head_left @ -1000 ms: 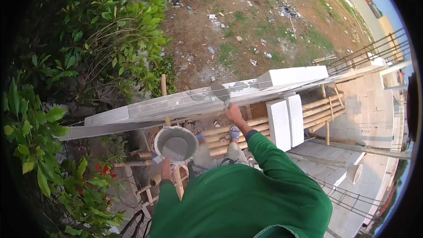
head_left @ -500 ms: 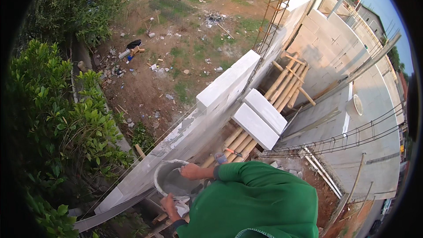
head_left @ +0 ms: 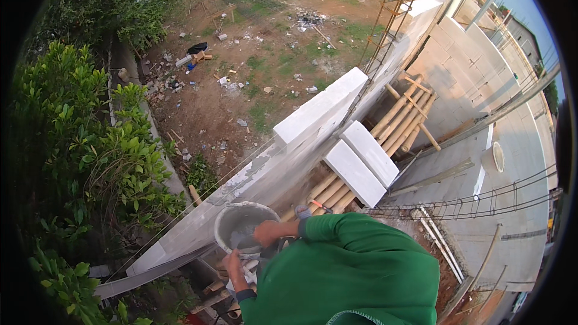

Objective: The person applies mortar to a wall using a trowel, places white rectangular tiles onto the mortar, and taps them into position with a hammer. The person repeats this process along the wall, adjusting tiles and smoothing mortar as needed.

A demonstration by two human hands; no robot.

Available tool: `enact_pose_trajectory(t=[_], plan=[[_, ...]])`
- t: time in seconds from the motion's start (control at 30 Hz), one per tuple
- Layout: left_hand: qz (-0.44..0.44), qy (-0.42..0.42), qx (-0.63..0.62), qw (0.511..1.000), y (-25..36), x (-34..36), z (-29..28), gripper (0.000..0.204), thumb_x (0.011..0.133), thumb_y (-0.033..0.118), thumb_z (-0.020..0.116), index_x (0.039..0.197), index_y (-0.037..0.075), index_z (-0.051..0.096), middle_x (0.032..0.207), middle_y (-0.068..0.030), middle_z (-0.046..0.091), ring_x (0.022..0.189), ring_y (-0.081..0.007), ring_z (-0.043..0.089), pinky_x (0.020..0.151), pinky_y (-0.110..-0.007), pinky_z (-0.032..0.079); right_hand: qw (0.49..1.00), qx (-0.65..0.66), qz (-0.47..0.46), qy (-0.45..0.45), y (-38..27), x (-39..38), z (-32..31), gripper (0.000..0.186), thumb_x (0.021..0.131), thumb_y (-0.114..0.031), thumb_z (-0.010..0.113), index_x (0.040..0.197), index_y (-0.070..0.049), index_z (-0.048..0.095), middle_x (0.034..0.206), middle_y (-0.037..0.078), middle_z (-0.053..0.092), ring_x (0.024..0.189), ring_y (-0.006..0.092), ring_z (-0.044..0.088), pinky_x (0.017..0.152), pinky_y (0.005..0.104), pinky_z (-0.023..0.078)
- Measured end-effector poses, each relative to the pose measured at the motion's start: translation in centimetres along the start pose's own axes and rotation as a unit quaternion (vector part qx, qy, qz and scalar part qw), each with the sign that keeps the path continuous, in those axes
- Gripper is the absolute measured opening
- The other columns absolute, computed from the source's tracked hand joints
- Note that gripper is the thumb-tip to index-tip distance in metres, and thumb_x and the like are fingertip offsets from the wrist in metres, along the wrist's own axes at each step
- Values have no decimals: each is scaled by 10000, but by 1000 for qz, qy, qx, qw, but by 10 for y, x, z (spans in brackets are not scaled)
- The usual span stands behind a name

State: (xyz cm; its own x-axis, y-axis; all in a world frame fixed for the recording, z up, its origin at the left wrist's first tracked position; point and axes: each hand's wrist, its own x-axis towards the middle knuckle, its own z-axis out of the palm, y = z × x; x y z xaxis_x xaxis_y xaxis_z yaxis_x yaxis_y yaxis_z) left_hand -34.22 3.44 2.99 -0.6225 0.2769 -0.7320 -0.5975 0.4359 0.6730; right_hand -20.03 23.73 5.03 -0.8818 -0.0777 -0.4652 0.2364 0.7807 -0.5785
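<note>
A grey bucket (head_left: 244,219) with wet grey mortar in it sits at my chest, just below the wall's top edge. My left hand (head_left: 232,263) grips the bucket's near rim from below. My right hand (head_left: 269,232), at the end of a green sleeve, reaches over the rim into the bucket with its fingers curled; what they hold is hidden. The wall of white blocks (head_left: 313,121) runs diagonally from lower left to upper right, with a smear of mortar on its top near the bucket.
Two loose white blocks (head_left: 361,162) lie on bamboo scaffold poles (head_left: 397,117) to my right. Rebar (head_left: 391,12) stands up beyond them. A concrete slab (head_left: 518,162) lies far below on the right, bushes (head_left: 84,156) and littered bare ground (head_left: 253,60) on the left.
My right hand left the wall's top and dropped into the bucket. My head turned, so the wall now runs steeply up to the right. My left hand stays on the bucket.
</note>
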Motion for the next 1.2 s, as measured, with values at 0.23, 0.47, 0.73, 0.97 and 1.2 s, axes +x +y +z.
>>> enact_pose_trajectory(t=[0.23,0.47,0.73,0.97,1.2], plan=[[-23,6,-6,1000,-30,23,-21,263,815,118,722,1046,5,667,959,-75,674,870,-242,700,831,-468,635,992,89,73,46,50,23,43,478,828,-388,700,1048,32,764,1060,274,755,1029,438,730,912,517,586],[-72,53,-9,996,-25,20,-42,340,801,110,743,1094,-41,661,954,-101,672,838,-263,716,736,-413,659,982,170,61,48,70,19,34,570,854,-457,702,1080,64,741,1047,336,723,1050,497,691,931,535,544],[-120,67,-91,986,-57,64,-118,296,814,118,752,1077,0,687,987,-124,710,876,-308,745,791,-451,663,964,206,118,115,115,19,24,501,883,-380,698,1187,16,730,1033,330,709,1027,530,653,941,525,518],[-89,52,-155,982,-91,97,-238,208,869,191,768,1005,42,715,980,-90,695,912,-281,733,866,-486,646,972,32,136,190,228,80,20,337,947,-329,621,1039,-27,740,1003,308,714,934,510,666,849,538,531],[87,34,-71,993,-131,56,-365,224,937,273,744,1017,64,728,1014,-75,683,1000,-259,702,932,-500,611,953,140,165,213,213,173,-10,438,891,-366,612,787,54,679,627,192,646,577,329,650,591,466,497]])
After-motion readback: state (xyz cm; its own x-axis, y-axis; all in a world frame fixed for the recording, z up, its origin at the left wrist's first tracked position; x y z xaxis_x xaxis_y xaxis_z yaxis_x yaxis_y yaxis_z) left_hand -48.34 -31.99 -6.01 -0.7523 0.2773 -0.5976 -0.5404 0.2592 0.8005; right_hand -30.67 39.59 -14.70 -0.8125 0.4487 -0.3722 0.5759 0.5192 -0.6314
